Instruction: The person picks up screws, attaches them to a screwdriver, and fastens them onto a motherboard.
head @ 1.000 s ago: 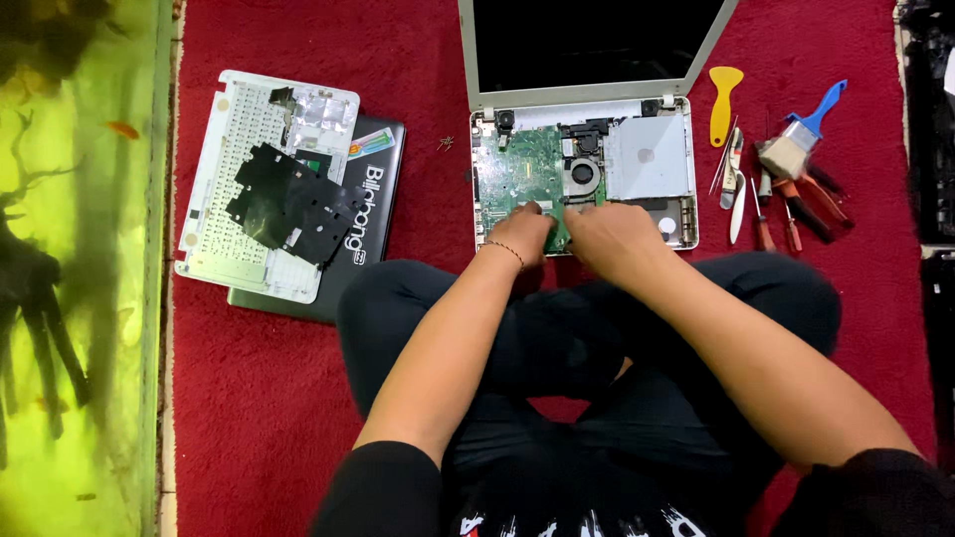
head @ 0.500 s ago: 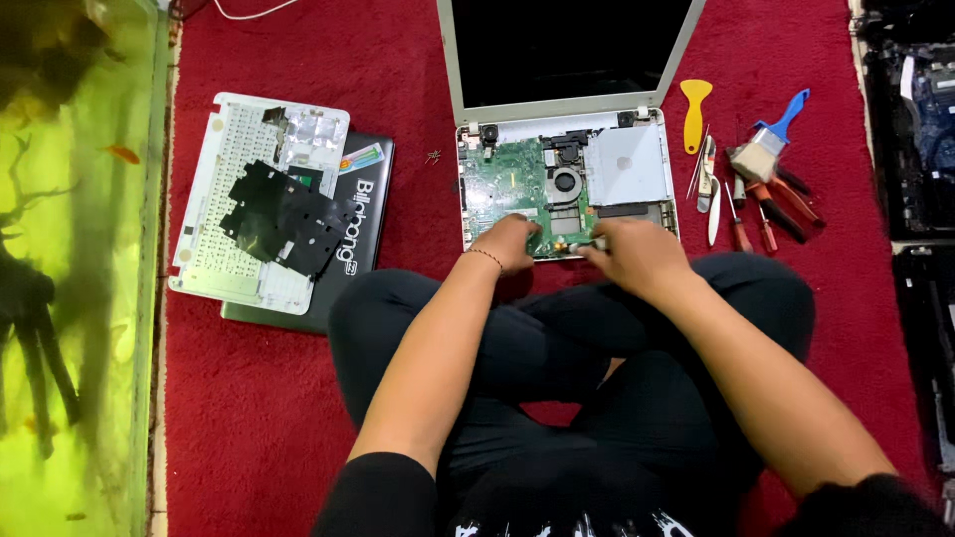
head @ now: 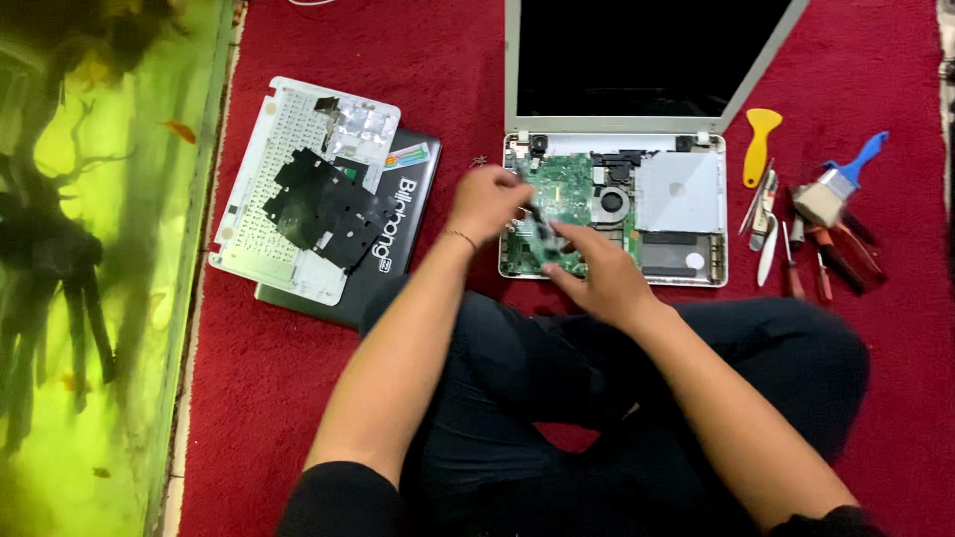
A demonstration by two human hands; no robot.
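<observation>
Floor: red carpet (head: 875,398); a green fish tank (head: 90,298) runs along your 9 o'clock side.
Laptop: the opened laptop (head: 676,214), green board (head: 562,189) exposed, lies at 12 o'clock.
Left hand: your left hand (head: 484,204) is curled over the board's left edge; whether it grasps anything cannot be told.
Right hand: your right hand (head: 597,273) pinches a small dark part (head: 540,231) just above the board.
Tools: yellow pry tool (head: 761,144), brush (head: 836,189) and screwdrivers (head: 806,268) at 2 o'clock.
Removed cover: white keyboard panel (head: 298,189) at 10 o'clock.

Fish tank (head: 99,268) (green water), yellow scraper (head: 761,144), brush (head: 836,189).
</observation>
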